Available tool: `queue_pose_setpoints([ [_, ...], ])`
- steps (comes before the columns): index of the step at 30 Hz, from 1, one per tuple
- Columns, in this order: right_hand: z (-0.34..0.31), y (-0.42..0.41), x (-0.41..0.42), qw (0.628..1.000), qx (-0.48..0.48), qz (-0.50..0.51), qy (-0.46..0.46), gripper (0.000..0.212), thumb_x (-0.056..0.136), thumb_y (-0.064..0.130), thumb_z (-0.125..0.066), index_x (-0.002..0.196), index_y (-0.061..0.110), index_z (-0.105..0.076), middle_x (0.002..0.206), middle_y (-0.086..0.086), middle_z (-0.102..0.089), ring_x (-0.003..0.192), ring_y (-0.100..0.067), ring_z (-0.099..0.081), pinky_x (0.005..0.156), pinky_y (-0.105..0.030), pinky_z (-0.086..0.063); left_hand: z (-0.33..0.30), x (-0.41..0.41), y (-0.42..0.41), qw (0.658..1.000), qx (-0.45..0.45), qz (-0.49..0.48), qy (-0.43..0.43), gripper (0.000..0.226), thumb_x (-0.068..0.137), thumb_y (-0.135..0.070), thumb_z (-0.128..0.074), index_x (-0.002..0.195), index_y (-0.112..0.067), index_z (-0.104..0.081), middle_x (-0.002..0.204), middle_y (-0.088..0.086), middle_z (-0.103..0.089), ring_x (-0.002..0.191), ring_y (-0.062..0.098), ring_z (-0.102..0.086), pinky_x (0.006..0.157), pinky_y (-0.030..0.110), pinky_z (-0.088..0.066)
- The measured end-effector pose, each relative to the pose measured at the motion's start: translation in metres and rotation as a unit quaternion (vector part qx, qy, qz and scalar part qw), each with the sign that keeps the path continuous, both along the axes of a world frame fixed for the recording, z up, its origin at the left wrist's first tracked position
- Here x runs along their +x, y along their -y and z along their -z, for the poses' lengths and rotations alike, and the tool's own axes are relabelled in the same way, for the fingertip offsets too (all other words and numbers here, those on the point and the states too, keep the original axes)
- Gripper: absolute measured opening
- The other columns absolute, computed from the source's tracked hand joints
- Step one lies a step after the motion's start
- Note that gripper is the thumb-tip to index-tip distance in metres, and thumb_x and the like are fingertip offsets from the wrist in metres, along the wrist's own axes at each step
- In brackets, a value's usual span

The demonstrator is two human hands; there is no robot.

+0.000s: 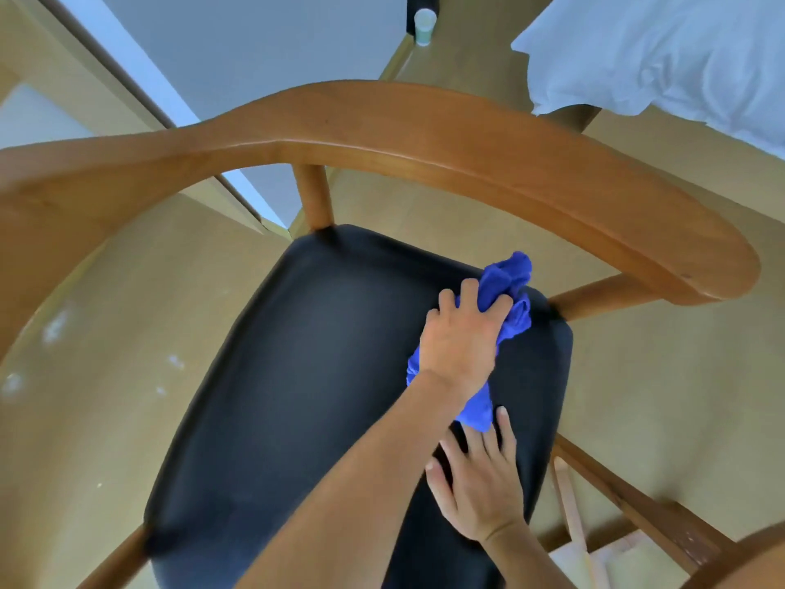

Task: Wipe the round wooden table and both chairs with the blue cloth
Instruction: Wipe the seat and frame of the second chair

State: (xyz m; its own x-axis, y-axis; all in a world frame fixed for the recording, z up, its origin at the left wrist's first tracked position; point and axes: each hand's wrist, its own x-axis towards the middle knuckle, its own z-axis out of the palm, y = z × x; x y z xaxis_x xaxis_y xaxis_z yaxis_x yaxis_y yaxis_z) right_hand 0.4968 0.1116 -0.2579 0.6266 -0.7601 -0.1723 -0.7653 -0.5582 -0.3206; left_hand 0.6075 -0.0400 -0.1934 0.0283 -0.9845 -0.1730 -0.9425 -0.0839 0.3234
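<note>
The left hand [461, 337] grips the bunched blue cloth [507, 299] on the chair's dark seat [318, 376] near its far right corner, the right hand [480, 482] rests spread alongside, so the wad may skip the seat's edges.

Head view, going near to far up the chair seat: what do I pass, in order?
Right hand flat on the black seat → blue cloth gripped by the left hand → curved wooden backrest → cup on the floor.

Bright even daylight, soft shadows, slight motion blur, fisheye warp at edges
</note>
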Motion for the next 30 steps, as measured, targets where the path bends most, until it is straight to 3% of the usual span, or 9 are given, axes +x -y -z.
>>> queue_pose_setpoints([
  [1, -0.011, 0.016, 0.0, 0.998, 0.046, -0.027, -0.022, 0.042, 0.09, 0.04, -0.039, 0.128, 0.024, -0.048, 0.137, -0.012, -0.053, 0.132, -0.03, -0.037, 0.114, -0.051, -0.015, 0.001, 0.021, -0.006, 1.0, 0.001, -0.012, 0.011, 0.046, 0.083, -0.022, -0.062, 0.124, -0.023, -0.04, 0.13, 0.01, -0.036, 0.094, 0.028, -0.041, 0.069, 0.033, -0.034],
  [3, -0.023, 0.038, -0.01, 0.995, -0.072, 0.068, 0.003, 0.052, 0.086, 0.041, -0.043, 0.136, 0.026, -0.045, 0.149, -0.009, -0.039, 0.139, -0.03, -0.03, 0.114, -0.051, -0.014, 0.0, 0.066, -0.022, 0.998, 0.009, -0.041, 0.039, 0.045, 0.083, -0.025, -0.062, 0.124, -0.023, -0.044, 0.13, 0.011, -0.037, 0.098, 0.03, -0.043, 0.068, 0.035, -0.037],
  [5, -0.017, 0.039, -0.01, 0.998, -0.042, 0.037, -0.016, 0.055, 0.087, 0.042, -0.041, 0.14, 0.029, -0.041, 0.154, -0.006, -0.03, 0.142, -0.029, -0.025, 0.115, -0.051, -0.013, -0.001, 0.109, -0.042, 0.994, 0.03, -0.084, 0.059, 0.046, 0.083, -0.029, -0.062, 0.125, -0.024, -0.046, 0.129, 0.011, -0.038, 0.103, 0.031, -0.043, 0.068, 0.038, -0.042],
  [9, -0.013, 0.038, -0.014, 0.997, -0.058, 0.029, -0.035, 0.052, 0.094, 0.044, -0.03, 0.143, 0.031, -0.037, 0.156, -0.005, -0.025, 0.144, -0.027, -0.021, 0.116, -0.05, -0.01, -0.004, 0.175, -0.079, 0.983, 0.053, -0.157, 0.084, 0.039, 0.079, -0.022, -0.067, 0.115, -0.014, -0.053, 0.123, 0.018, -0.042, 0.101, 0.04, -0.045, 0.07, 0.045, -0.046],
  [14, -0.015, 0.033, -0.011, 0.997, -0.05, 0.025, -0.048, 0.056, 0.089, 0.045, -0.039, 0.143, 0.032, -0.037, 0.157, -0.004, -0.023, 0.145, -0.027, -0.02, 0.116, -0.051, -0.009, -0.002, 0.221, -0.118, 0.952, 0.054, -0.289, 0.082, 0.039, 0.081, -0.017, -0.064, 0.117, -0.009, -0.052, 0.119, 0.023, -0.041, 0.097, 0.044, -0.047, 0.073, 0.051, -0.045],
  [18, -0.014, 0.035, -0.012, 0.996, -0.07, 0.026, -0.044, 0.057, 0.088, 0.046, -0.041, 0.142, 0.032, -0.037, 0.156, -0.004, -0.025, 0.144, -0.028, -0.021, 0.116, -0.05, -0.008, -0.005, 0.205, -0.122, 0.933, 0.03, -0.355, 0.048, 0.032, 0.082, -0.017, -0.06, 0.111, -0.008, -0.051, 0.113, 0.022, -0.043, 0.082, 0.042, -0.051, 0.068, 0.048, -0.046],
  [21, -0.017, 0.035, -0.012, 0.997, -0.059, 0.025, -0.037, 0.057, 0.087, 0.046, -0.044, 0.142, 0.032, -0.037, 0.156, -0.005, -0.028, 0.144, -0.027, -0.021, 0.116, -0.05, -0.01, -0.01, 0.166, -0.108, 0.948, 0.005, -0.317, 0.034, 0.031, 0.08, -0.012, -0.064, 0.109, -0.005, -0.056, 0.113, 0.025, -0.045, 0.072, 0.039, -0.049, 0.061, 0.045, -0.043],
  [25, -0.019, 0.034, -0.014, 0.998, -0.057, 0.027, -0.023, 0.056, 0.089, 0.045, -0.044, 0.143, 0.032, -0.038, 0.156, -0.004, -0.026, 0.145, -0.026, -0.019, 0.117, -0.051, -0.012, -0.014, 0.108, -0.088, 0.956, 0.029, -0.292, 0.026, 0.038, 0.08, -0.014, -0.064, 0.117, -0.009, -0.056, 0.123, 0.021, -0.042, 0.089, 0.042, -0.052, 0.065, 0.048, -0.046],
  [30, -0.026, 0.036, -0.015, 0.998, -0.056, 0.032, 0.013, 0.051, 0.09, 0.041, -0.048, 0.139, 0.024, -0.047, 0.154, -0.004, -0.032, 0.145, -0.025, -0.023, 0.114, -0.052, -0.02, -0.017, 0.048, -0.071, 0.969, 0.038, -0.245, -0.003, 0.042, 0.083, -0.021, -0.061, 0.124, -0.017, -0.051, 0.129, 0.013, -0.038, 0.099, 0.034, -0.049, 0.069, 0.043, -0.046],
])
